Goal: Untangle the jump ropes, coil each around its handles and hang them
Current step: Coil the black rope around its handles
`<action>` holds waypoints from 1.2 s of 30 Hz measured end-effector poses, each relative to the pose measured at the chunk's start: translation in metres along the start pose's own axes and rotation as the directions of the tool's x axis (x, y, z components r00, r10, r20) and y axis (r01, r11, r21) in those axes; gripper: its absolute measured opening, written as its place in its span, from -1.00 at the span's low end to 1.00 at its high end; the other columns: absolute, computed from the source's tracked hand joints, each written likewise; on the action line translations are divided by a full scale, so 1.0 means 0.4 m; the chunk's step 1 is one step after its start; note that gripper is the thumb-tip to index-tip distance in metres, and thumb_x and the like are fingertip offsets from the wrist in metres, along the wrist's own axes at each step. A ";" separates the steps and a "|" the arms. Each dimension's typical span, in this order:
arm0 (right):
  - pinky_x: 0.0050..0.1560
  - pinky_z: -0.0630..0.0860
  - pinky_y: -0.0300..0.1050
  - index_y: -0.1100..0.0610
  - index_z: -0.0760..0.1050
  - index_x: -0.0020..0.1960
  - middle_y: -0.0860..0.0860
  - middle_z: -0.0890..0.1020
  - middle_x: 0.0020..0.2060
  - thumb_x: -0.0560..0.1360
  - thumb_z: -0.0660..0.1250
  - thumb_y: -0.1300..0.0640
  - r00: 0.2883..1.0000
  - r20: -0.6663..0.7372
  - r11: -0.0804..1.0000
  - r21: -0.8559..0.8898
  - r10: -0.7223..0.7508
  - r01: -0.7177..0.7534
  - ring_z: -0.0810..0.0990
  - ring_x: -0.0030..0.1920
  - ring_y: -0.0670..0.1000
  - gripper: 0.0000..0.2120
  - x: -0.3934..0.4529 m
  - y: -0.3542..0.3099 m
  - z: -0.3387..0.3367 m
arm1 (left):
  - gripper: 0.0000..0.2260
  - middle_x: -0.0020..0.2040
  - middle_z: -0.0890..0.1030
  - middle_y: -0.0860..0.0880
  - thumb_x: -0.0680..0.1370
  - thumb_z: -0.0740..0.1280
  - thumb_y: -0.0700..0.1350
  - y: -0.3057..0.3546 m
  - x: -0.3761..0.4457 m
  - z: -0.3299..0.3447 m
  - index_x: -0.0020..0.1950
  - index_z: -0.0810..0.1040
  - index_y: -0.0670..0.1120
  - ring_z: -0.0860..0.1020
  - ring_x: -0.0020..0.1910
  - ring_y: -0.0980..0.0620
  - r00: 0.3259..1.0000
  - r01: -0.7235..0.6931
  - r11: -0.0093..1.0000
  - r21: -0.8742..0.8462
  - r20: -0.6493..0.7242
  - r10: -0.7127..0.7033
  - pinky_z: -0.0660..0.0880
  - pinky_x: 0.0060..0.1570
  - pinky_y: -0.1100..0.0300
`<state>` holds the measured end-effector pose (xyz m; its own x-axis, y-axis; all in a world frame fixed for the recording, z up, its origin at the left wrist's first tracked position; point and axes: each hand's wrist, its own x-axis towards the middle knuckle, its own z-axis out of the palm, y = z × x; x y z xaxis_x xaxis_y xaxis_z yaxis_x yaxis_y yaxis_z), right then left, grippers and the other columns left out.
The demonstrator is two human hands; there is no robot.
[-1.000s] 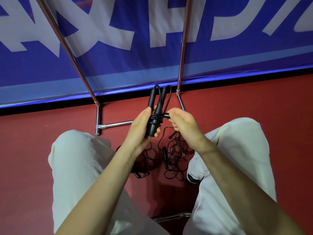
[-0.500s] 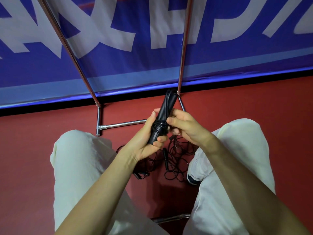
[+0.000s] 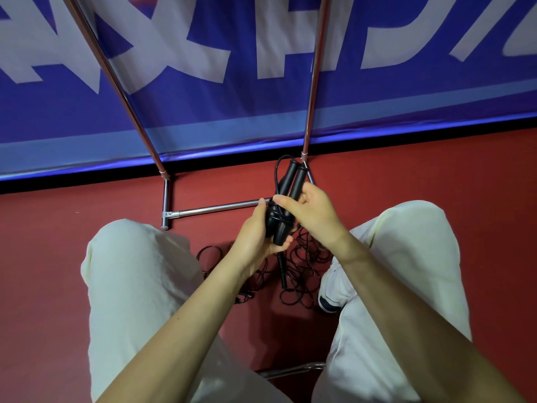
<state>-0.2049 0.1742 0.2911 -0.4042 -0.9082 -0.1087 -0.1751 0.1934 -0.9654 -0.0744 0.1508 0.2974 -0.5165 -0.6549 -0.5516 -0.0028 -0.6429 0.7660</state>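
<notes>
Both hands meet between the knees, above the red floor. The left hand cups the lower ends of the two black handles, fingers curled round them so the pair sits side by side and cannot splay. The right hand closes over the handles from the other side, thumb lying across the front — it seems placed to pin the cord wraps against the handles, which would keep the coil from springing loose. Several turns of cord band the handles near their lower half, and a loop stands up past the handle tops; that loop looks like the part meant for hanging. By my reading the coiling of this rope is nearly done and hanging is not yet begun.

The other ropes lie in a tangle on the floor below the hands, near a shoe — more untangling remains. A chrome rack stands at the floor's far edge against a blue banner, within reach, probably where the coils go.
</notes>
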 end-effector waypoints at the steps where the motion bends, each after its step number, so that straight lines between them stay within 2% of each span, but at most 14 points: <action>1: -0.44 0.42 -0.17 0.22 0.50 -0.06 0.12 0.46 -0.33 0.45 0.48 0.04 0.999 0.033 1.000 0.003 0.006 -0.006 0.46 -0.41 -0.03 -0.73 0.000 0.000 0.002 | -0.42 -0.14 0.62 -0.20 0.67 0.00 0.23 0.000 -0.001 -0.001 0.22 0.57 -0.21 0.53 -0.34 -0.02 1.000 0.009 1.000 -0.026 0.017 -0.008 0.51 -0.31 0.17; 5: -0.47 0.42 -0.26 0.08 0.50 -0.01 0.11 0.50 -0.28 0.51 0.41 0.09 0.984 0.181 1.000 -0.008 -0.006 0.008 0.50 -0.38 -0.08 -0.88 0.000 -0.002 0.003 | -0.36 -0.16 0.59 -0.15 0.57 0.07 0.37 0.008 -0.003 -0.017 0.18 0.63 -0.13 0.49 -0.36 0.02 0.989 0.074 0.993 -0.093 0.134 -0.061 0.47 -0.41 0.26; 9: -0.38 0.46 -0.25 0.13 0.48 0.14 0.16 0.55 -0.16 0.54 0.37 0.09 0.954 0.301 0.999 -0.027 -0.013 0.022 0.57 -0.27 -0.08 -0.79 -0.003 0.000 -0.008 | -0.43 -0.18 0.61 -0.14 0.56 0.13 0.34 0.011 -0.009 -0.024 0.08 0.68 -0.08 0.52 -0.37 0.02 0.983 0.120 0.984 -0.134 0.157 -0.099 0.44 -0.48 0.28; 12: -0.21 0.57 -0.11 0.12 0.47 0.14 0.19 0.62 -0.06 0.53 0.37 -0.01 0.947 0.320 0.994 -0.084 -0.044 0.074 0.65 -0.11 0.05 -0.72 -0.005 0.002 -0.016 | -0.47 -0.18 0.63 -0.10 0.60 0.12 0.29 0.004 -0.011 -0.022 0.03 0.70 -0.08 0.51 -0.38 0.03 0.988 0.077 0.986 -0.147 0.141 -0.056 0.43 -0.48 0.29; 14: -0.15 0.52 0.00 0.15 0.47 0.07 0.14 0.58 -0.21 0.51 0.35 -0.09 0.956 0.278 0.966 -0.208 -0.093 0.154 0.58 -0.19 0.09 -0.68 -0.009 0.005 -0.017 | -0.49 -0.16 0.65 -0.07 0.63 0.10 0.24 -0.003 -0.006 -0.017 0.09 0.67 -0.11 0.48 -0.40 0.05 0.996 0.006 0.991 -0.136 0.086 0.005 0.41 -0.48 0.30; 16: -0.22 0.43 -0.01 0.17 0.47 0.01 -0.01 0.46 -0.34 0.55 0.31 -0.08 0.966 0.226 0.932 -0.306 -0.125 0.192 0.47 -0.32 -0.01 -0.71 -0.016 0.010 -0.013 | -0.51 -0.18 0.66 -0.08 0.66 0.09 0.18 -0.008 0.000 -0.012 0.17 0.60 -0.17 0.46 -0.43 0.06 0.998 -0.057 0.992 -0.116 -0.010 0.056 0.38 -0.50 0.29; 19: -0.27 0.41 -0.16 0.14 0.45 -0.01 -0.11 0.48 -0.36 0.61 0.22 -0.05 0.975 0.175 0.898 -0.395 -0.135 0.195 0.48 -0.32 -0.10 -0.75 -0.034 0.017 0.014 | -0.57 -0.28 0.62 -0.11 0.69 0.09 0.10 -0.019 0.005 -0.003 0.16 0.56 -0.22 0.44 -0.46 0.03 0.987 -0.091 0.985 -0.149 -0.144 0.070 0.34 -0.55 0.28; 22: -0.17 0.47 -0.08 0.16 0.50 0.06 -0.05 0.58 -0.26 0.63 0.17 -0.02 0.980 0.131 0.885 -0.422 -0.153 0.194 0.58 -0.25 -0.04 -0.74 -0.053 0.022 0.040 | -0.62 -0.35 0.59 -0.09 0.69 0.09 0.06 -0.025 0.013 -0.003 0.08 0.52 -0.21 0.42 -0.51 0.06 0.974 -0.082 0.966 -0.244 -0.225 0.026 0.30 -0.59 0.32; 25: -0.06 0.50 -0.03 0.15 0.53 0.01 -0.03 0.64 -0.21 0.62 0.23 0.08 0.963 0.157 0.886 -0.381 -0.219 0.264 0.60 -0.16 -0.02 -0.83 -0.060 0.022 0.041 | -0.65 -0.36 0.52 -0.07 0.68 0.10 0.07 -0.008 0.027 -0.020 -0.02 0.49 -0.18 0.40 -0.55 0.10 0.966 -0.061 0.942 -0.330 -0.256 -0.027 0.24 -0.65 0.35; 27: -0.04 0.52 -0.02 0.14 0.54 -0.09 -0.02 0.65 -0.25 0.58 0.29 0.13 0.969 0.142 0.934 -0.269 -0.202 0.234 0.61 -0.17 0.00 -0.88 -0.055 0.014 0.033 | -0.67 -0.36 0.50 -0.06 0.68 0.10 0.07 0.004 0.033 -0.029 -0.04 0.46 -0.16 0.38 -0.57 0.11 0.967 -0.054 0.937 -0.345 -0.250 -0.036 0.20 -0.68 0.36; 30: -0.08 0.46 -0.25 0.13 0.52 -0.18 -0.14 0.61 -0.35 0.55 0.35 0.19 0.984 0.128 0.989 -0.054 -0.126 0.134 0.56 -0.24 -0.16 -0.87 -0.059 -0.010 0.023 | -0.64 -0.39 0.48 -0.04 0.67 0.08 0.11 0.012 0.031 -0.028 -0.04 0.44 -0.15 0.35 -0.56 0.11 0.976 -0.058 0.945 -0.321 -0.219 -0.014 0.17 -0.68 0.35; 32: -0.15 0.39 -0.37 0.16 0.50 -0.19 -0.21 0.58 -0.41 0.54 0.36 0.21 0.985 0.126 0.993 -0.001 -0.115 0.116 0.51 -0.31 -0.24 -0.86 -0.069 -0.019 0.017 | -0.56 -0.39 0.47 -0.05 0.67 0.05 0.18 0.010 0.030 -0.025 -0.02 0.46 -0.18 0.36 -0.56 0.10 0.976 -0.071 0.954 -0.293 -0.217 0.007 0.18 -0.68 0.35; 34: -0.23 0.34 -0.35 0.21 0.48 -0.21 -0.16 0.50 -0.44 0.55 0.34 0.22 0.986 0.124 0.993 0.039 -0.115 0.111 0.43 -0.37 -0.20 -0.83 -0.076 -0.019 0.014 | -0.46 -0.41 0.48 -0.06 0.66 0.00 0.24 0.007 0.032 -0.027 0.00 0.49 -0.20 0.36 -0.56 0.10 0.976 -0.079 0.951 -0.299 -0.217 0.013 0.18 -0.68 0.35; 36: -0.28 0.28 -0.22 0.26 0.45 -0.22 0.00 0.41 -0.44 0.57 0.32 0.21 0.982 0.132 0.990 0.064 -0.134 0.126 0.33 -0.39 -0.09 -0.79 -0.078 -0.019 0.013 | -0.43 -0.45 0.50 -0.06 0.67 -0.05 0.24 0.002 0.035 -0.032 -0.01 0.49 -0.20 0.36 -0.58 0.11 0.977 -0.073 0.940 -0.333 -0.212 0.001 0.18 -0.68 0.35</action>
<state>-0.1863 0.1992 0.3005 -0.2548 -0.9669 -0.0089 -0.1673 0.0532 -0.9845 -0.0708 0.1362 0.2861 -0.3237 -0.7250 -0.6080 0.3201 -0.6886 0.6507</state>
